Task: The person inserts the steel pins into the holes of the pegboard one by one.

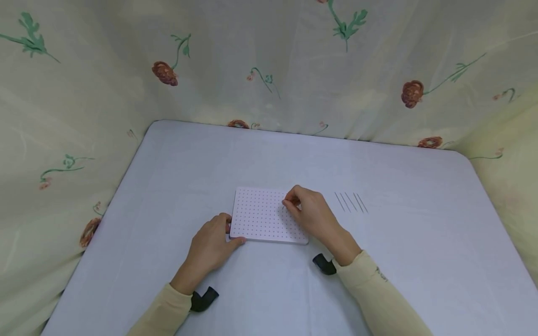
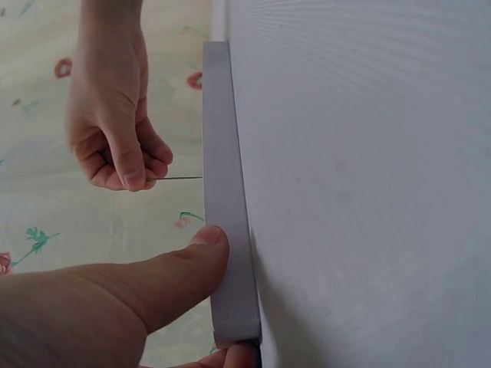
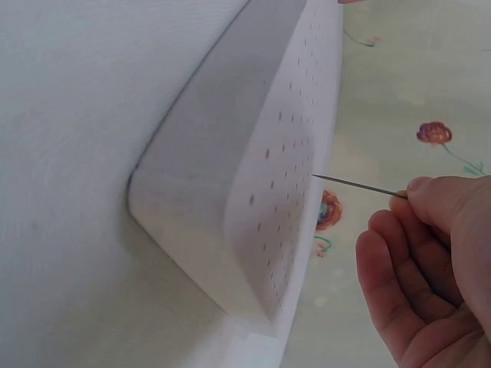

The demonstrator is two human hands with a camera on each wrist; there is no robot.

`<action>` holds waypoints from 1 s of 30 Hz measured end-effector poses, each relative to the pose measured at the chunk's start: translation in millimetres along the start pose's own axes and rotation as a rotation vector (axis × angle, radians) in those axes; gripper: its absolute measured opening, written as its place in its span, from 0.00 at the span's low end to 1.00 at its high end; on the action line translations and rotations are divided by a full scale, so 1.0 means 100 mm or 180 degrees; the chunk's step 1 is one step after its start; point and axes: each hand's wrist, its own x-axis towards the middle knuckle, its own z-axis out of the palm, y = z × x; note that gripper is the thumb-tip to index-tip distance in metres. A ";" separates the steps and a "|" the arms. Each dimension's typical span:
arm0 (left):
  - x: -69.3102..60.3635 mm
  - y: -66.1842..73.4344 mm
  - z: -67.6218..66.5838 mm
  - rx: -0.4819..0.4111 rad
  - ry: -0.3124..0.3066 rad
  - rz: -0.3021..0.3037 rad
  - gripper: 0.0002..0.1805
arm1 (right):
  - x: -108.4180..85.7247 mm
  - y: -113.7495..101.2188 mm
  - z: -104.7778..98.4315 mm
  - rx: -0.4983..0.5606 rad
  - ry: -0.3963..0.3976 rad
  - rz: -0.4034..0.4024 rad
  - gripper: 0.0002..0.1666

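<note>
A white board (image 1: 269, 214) with rows of small holes lies flat on the table. My left hand (image 1: 211, 245) holds its near left corner, thumb along the front edge (image 2: 222, 146) and fingers at the left side. Over the board's right half, my right hand (image 1: 313, 214) pinches a thin metal needle (image 3: 357, 185) between thumb and forefinger. The needle (image 2: 178, 179) points down, its tip at the holed face; whether it sits in a hole I cannot tell. Right of the board lie several similar needles (image 1: 350, 202), roughly side by side.
A white cloth covers the table (image 1: 420, 233). Behind it and at both sides hangs a flowered curtain (image 1: 294, 70). Black wrist mounts (image 1: 203, 299) stick out from under both sleeves (image 1: 374, 284).
</note>
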 end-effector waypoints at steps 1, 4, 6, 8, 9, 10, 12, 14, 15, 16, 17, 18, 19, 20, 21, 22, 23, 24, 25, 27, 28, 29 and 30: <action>0.00 0.00 0.00 -0.0002 0.0001 0.0003 0.30 | 0.00 0.00 0.00 -0.0002 -0.0006 0.0002 0.04; 0.01 0.00 0.00 0.0000 0.0009 0.0001 0.30 | -0.01 0.00 0.00 -0.0004 -0.0033 0.0027 0.04; 0.01 0.00 0.00 -0.0002 0.0015 0.0008 0.30 | -0.01 0.00 0.00 -0.0008 -0.0047 0.0044 0.04; 0.01 0.00 -0.01 -0.0010 0.0012 -0.0001 0.30 | -0.01 0.01 0.00 -0.0013 -0.0055 0.0044 0.04; 0.01 0.01 -0.01 -0.0015 0.0012 -0.0004 0.29 | -0.01 0.01 0.01 -0.0016 -0.0058 0.0038 0.04; 0.01 0.01 -0.01 -0.0017 0.0010 -0.0007 0.29 | -0.02 0.01 0.01 -0.0017 -0.0063 0.0035 0.04; 0.01 0.01 -0.01 -0.0021 0.0003 -0.0012 0.29 | -0.02 0.01 0.03 -0.0013 -0.0068 0.0020 0.04; 0.01 0.01 0.00 -0.0023 0.0000 -0.0009 0.29 | -0.03 0.01 0.05 -0.0016 -0.0074 0.0010 0.04; 0.00 0.01 0.00 -0.0023 0.0002 -0.0003 0.29 | -0.03 0.01 0.06 -0.0009 -0.0084 0.0016 0.04; 0.00 0.00 0.00 -0.0021 0.0001 0.0001 0.29 | -0.04 0.02 0.07 -0.0007 -0.0084 0.0018 0.05; 0.00 0.00 0.00 -0.0019 0.0001 0.0003 0.29 | -0.04 0.02 0.08 -0.0004 -0.0083 0.0020 0.05; 0.00 0.00 0.01 -0.0016 0.0001 0.0005 0.29 | -0.04 0.02 0.08 -0.0003 -0.0085 0.0027 0.05; 0.01 0.00 0.01 -0.0016 0.0002 0.0009 0.29 | -0.04 0.02 0.09 -0.0003 -0.0083 0.0033 0.05; 0.01 0.00 0.01 -0.0013 0.0002 0.0012 0.29 | -0.04 0.03 0.09 -0.0004 -0.0082 0.0040 0.05; 0.01 0.00 0.01 -0.0014 0.0000 0.0013 0.30 | -0.04 0.02 0.09 -0.0003 -0.0079 0.0044 0.05; 0.01 0.00 0.01 -0.0016 -0.0003 0.0013 0.30 | -0.04 0.03 0.09 -0.0013 -0.0077 0.0041 0.05; 0.01 0.00 0.01 -0.0021 -0.0005 0.0013 0.30 | -0.04 0.03 0.09 -0.0018 -0.0080 0.0042 0.05; 0.01 0.00 0.01 -0.0023 -0.0008 0.0014 0.30 | -0.04 0.03 0.09 -0.0019 -0.0077 0.0041 0.05; 0.01 0.00 0.01 -0.0027 -0.0009 0.0017 0.30 | -0.04 0.02 0.09 -0.0021 -0.0076 0.0038 0.05; 0.01 -0.01 0.00 -0.0030 -0.0007 0.0022 0.30 | -0.04 0.03 0.10 -0.0026 -0.0078 0.0033 0.05; 0.01 -0.01 0.00 -0.0030 -0.0003 0.0026 0.30 | -0.04 0.03 0.10 -0.0025 -0.0079 0.0030 0.05; 0.01 -0.01 0.00 -0.0026 0.0005 0.0032 0.30 | -0.04 0.02 0.10 -0.0022 -0.0078 0.0036 0.05; 0.01 -0.01 0.00 -0.0022 0.0010 0.0041 0.29 | -0.04 0.02 0.10 -0.0020 -0.0074 0.0032 0.05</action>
